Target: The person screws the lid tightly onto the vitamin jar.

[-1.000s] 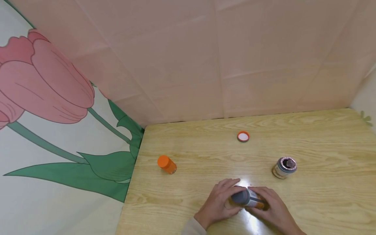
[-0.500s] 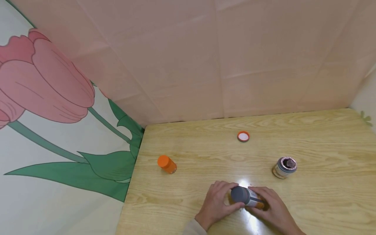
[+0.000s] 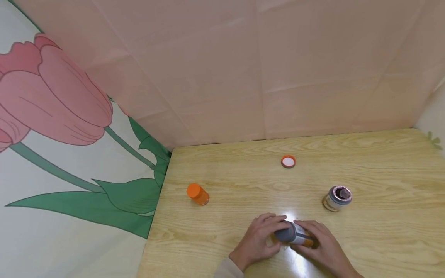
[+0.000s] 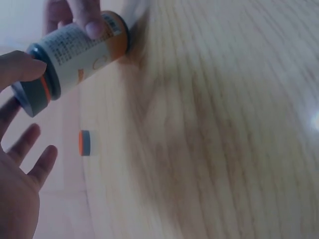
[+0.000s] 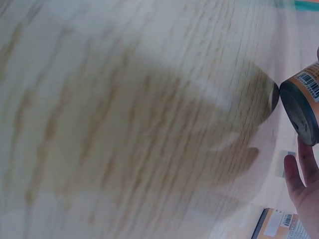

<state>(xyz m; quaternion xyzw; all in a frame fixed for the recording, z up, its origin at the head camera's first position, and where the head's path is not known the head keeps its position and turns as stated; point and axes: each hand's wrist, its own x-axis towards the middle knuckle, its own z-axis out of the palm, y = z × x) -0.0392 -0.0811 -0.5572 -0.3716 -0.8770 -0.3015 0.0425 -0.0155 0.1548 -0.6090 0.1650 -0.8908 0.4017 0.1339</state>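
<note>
A jar (image 3: 301, 236) with a white and orange label is tilted over to the left, its dark grey lid (image 3: 286, 233) facing my left hand. My right hand (image 3: 321, 245) grips the jar's body near the base. In the left wrist view, thumb and forefinger of my left hand (image 4: 17, 184) pinch the lid (image 4: 34, 94), while the other fingers stand off it. An orange ring shows at the lid's lower edge. The right wrist view shows the dark base (image 5: 298, 112), one edge of which appears to touch the tabletop.
On the right stands a lidless jar (image 3: 333, 202) with torn foil round its mouth and dark pieces inside. A loose lid (image 3: 288, 161) lies upturned near the back of the wooden table (image 3: 236, 170). An orange bottle (image 3: 198, 194) stands at left.
My left hand's thumb and fingers have shifted round the lid, off it and back over it. My right hand and the jar have barely moved.
</note>
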